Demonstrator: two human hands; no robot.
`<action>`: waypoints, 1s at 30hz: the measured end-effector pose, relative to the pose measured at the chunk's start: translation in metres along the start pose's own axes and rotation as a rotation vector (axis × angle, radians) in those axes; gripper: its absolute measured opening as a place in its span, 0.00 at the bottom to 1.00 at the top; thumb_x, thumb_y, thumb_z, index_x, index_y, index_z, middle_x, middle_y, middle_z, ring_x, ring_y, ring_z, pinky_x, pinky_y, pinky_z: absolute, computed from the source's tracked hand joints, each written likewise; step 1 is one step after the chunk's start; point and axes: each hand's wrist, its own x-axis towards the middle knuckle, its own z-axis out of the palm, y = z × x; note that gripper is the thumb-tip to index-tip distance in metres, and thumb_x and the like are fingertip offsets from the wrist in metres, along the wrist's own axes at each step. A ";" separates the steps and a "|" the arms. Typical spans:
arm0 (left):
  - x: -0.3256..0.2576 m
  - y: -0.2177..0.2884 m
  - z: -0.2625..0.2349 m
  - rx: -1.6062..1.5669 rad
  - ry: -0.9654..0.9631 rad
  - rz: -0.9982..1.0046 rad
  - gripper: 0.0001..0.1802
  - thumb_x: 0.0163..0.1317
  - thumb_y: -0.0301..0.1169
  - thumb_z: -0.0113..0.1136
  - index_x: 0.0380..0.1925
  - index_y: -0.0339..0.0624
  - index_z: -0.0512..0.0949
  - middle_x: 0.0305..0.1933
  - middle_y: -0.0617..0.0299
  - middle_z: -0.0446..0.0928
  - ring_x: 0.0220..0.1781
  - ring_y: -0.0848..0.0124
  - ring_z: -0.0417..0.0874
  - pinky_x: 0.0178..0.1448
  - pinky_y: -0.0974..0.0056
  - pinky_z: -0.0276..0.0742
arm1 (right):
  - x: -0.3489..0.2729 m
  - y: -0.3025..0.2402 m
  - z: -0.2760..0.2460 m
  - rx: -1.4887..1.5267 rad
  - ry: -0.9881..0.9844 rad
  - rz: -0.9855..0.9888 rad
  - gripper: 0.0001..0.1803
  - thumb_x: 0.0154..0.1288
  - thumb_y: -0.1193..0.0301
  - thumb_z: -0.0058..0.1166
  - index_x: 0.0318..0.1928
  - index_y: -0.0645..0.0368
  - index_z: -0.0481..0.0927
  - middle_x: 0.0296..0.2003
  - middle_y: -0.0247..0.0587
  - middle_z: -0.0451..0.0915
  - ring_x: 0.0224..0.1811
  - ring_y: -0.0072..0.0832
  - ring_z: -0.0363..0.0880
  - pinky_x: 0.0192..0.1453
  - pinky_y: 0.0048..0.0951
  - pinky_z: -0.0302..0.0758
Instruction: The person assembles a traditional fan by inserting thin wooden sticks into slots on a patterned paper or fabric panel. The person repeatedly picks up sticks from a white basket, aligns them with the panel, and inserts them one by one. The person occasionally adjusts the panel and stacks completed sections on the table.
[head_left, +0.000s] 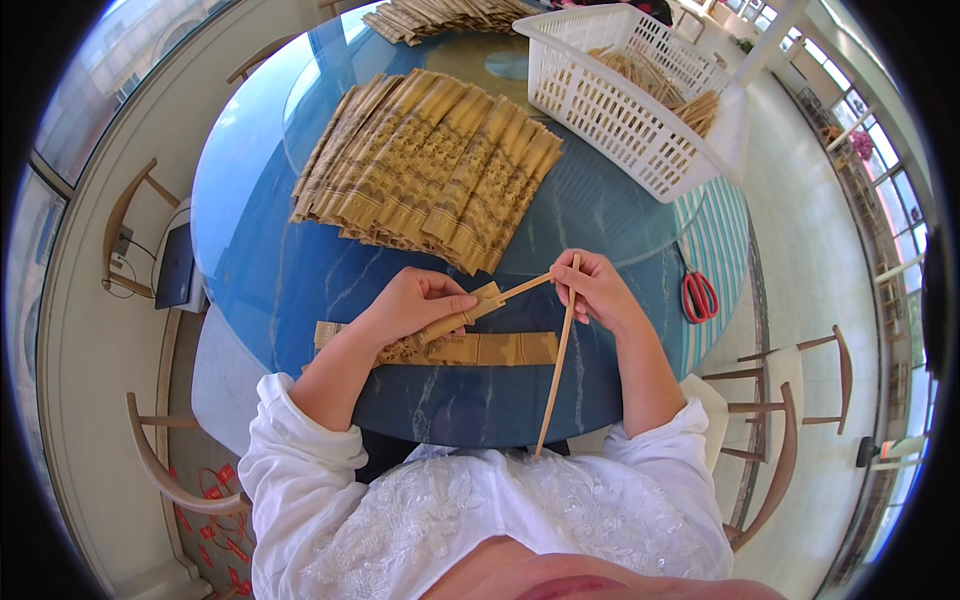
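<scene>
My left hand [420, 306] is closed on a brown patterned paper chopstick sleeve [487, 303], held at a slant over the table. Between the fingers of my right hand [590, 288] are two wooden chopsticks. One chopstick [526, 287] points left, its far end at the mouth of the sleeve; how deep it sits inside I cannot tell. The other chopstick [557, 375] hangs down toward my chest. Under my left hand, more flat sleeves [515, 349] lie near the table's front edge.
A large stack of filled-looking paper sleeves [430, 160] spreads across the blue round table [240, 240]. Behind it lies another pile [450, 15]. A white plastic basket [625, 125] holds loose chopsticks [655, 80]. Red-handled scissors [699, 297] rest on a striped cloth [722, 240] at right.
</scene>
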 end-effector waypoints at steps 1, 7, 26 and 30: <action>0.000 0.000 0.000 -0.003 0.001 -0.004 0.11 0.62 0.31 0.60 0.35 0.30 0.79 0.30 0.56 0.82 0.28 0.74 0.83 0.32 0.72 0.79 | 0.000 0.000 0.000 -0.001 -0.005 0.003 0.10 0.66 0.67 0.55 0.32 0.61 0.73 0.17 0.33 0.73 0.10 0.15 0.65 0.11 0.17 0.60; 0.001 0.000 0.002 -0.026 -0.012 -0.006 0.11 0.62 0.31 0.60 0.35 0.31 0.79 0.29 0.57 0.82 0.28 0.74 0.83 0.32 0.73 0.79 | 0.003 0.006 0.005 -0.014 -0.035 0.023 0.10 0.66 0.68 0.54 0.31 0.60 0.73 0.17 0.34 0.72 0.09 0.15 0.63 0.10 0.16 0.60; 0.001 0.001 0.006 -0.019 0.013 -0.024 0.12 0.62 0.31 0.61 0.35 0.30 0.79 0.30 0.57 0.82 0.28 0.73 0.84 0.32 0.73 0.79 | 0.006 0.008 0.019 -0.032 -0.089 0.075 0.10 0.65 0.68 0.55 0.30 0.61 0.73 0.15 0.33 0.70 0.09 0.14 0.61 0.11 0.17 0.59; 0.001 0.000 0.006 -0.018 0.004 -0.015 0.12 0.62 0.31 0.61 0.36 0.30 0.79 0.30 0.56 0.82 0.28 0.73 0.84 0.32 0.73 0.79 | 0.006 0.008 0.020 -0.026 -0.129 0.073 0.11 0.64 0.66 0.57 0.30 0.60 0.73 0.17 0.31 0.73 0.10 0.14 0.64 0.13 0.17 0.61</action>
